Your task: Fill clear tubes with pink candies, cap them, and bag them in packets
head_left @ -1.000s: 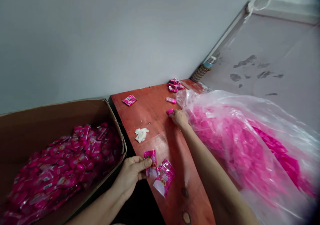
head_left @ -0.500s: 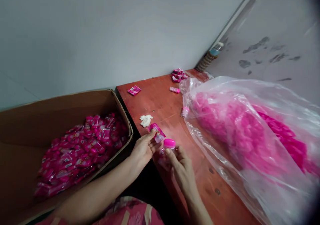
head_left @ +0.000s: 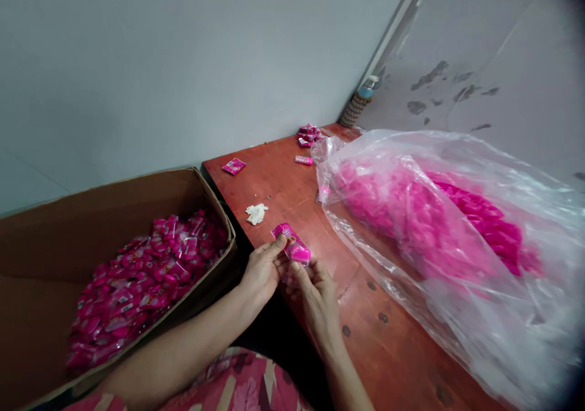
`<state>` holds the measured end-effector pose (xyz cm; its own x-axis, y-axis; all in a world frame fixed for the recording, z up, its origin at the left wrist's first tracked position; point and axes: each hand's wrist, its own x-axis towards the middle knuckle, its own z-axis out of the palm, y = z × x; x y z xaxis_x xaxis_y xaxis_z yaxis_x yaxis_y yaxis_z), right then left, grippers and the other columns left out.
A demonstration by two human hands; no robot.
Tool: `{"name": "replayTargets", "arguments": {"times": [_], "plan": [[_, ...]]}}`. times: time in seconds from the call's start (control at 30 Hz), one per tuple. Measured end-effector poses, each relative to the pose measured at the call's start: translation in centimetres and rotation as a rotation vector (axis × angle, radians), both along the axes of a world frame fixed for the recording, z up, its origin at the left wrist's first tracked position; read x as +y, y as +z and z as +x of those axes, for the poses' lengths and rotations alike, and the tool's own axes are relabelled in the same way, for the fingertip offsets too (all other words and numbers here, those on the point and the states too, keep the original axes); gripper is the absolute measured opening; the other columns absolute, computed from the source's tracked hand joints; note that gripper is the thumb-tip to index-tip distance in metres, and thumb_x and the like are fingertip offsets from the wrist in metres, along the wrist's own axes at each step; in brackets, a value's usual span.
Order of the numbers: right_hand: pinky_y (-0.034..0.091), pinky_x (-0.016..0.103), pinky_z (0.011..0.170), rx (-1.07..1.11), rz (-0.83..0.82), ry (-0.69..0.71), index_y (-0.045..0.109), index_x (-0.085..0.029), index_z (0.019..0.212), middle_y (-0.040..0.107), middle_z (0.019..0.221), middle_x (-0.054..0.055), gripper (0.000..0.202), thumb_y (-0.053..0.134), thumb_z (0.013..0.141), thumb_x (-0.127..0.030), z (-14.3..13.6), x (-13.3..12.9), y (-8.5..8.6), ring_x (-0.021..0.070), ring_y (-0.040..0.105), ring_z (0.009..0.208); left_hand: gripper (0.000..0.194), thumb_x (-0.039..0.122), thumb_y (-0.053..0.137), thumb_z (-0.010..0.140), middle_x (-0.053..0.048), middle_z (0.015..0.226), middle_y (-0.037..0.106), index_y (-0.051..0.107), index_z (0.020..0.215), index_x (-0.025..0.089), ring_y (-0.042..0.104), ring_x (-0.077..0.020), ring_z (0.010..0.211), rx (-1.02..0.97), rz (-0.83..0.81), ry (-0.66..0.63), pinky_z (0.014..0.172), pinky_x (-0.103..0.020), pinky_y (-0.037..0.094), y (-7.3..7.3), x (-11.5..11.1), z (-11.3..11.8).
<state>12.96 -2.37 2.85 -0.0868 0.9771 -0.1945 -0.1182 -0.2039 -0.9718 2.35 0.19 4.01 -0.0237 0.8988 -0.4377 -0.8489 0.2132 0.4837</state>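
In the middle of the head view, my left hand (head_left: 265, 268) pinches a small printed pink packet (head_left: 284, 230) between thumb and fingers. A glossy bright-pink rounded plastic piece (head_left: 299, 254) sits at the packet's near end. Whether it lies fully inside the packet I cannot tell. My right hand (head_left: 320, 295) is closed around that near end, its thumb just below the pink piece. Some clear, pinkish wrapping shows under the fingers, partly hidden.
A cardboard box (head_left: 114, 191) on the left holds many pink packets (head_left: 137, 289). On the red table (head_left: 256, 167) lie a white crumpled scrap (head_left: 256, 213), a flat packet (head_left: 234, 166) and a packet pile (head_left: 309, 135). A clear plastic bag (head_left: 457, 295) of pink pieces spreads on the right.
My right hand has brought the pink rounded piece left and up against the packet in my left hand. The camera view has shifted slightly to the right.
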Motion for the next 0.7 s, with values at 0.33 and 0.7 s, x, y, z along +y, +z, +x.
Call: {"name": "replayTargets", "arguments": {"times": [0.33,0.7], "plan": [[0.038,0.019,0.045,-0.029,0.01,0.033,0.055,-0.015,0.078,0.055,0.06,-0.001,0.025,0.061,0.076,-0.04,0.2,0.3,-0.3,0.0094,0.049,0.05,0.033,0.04,0.069,0.066,-0.001,0.054,0.056,0.054,0.065,0.01,0.049,-0.01,0.043,0.193,0.172,-0.227,0.043,-0.022,0.041,-0.4,-0.4,-0.6],[0.033,0.017,0.037,0.144,-0.069,0.105,0.054,-0.015,0.072,0.055,0.059,-0.001,0.026,0.06,0.076,-0.04,0.7,0.7,-0.9,0.0078,0.048,0.042,0.027,0.033,0.068,0.068,-0.004,0.05,0.057,0.06,0.066,0.007,0.053,-0.0141,0.04,0.381,0.214,-0.412,0.038,-0.023,0.042,-0.6,0.0,-0.9]]}}
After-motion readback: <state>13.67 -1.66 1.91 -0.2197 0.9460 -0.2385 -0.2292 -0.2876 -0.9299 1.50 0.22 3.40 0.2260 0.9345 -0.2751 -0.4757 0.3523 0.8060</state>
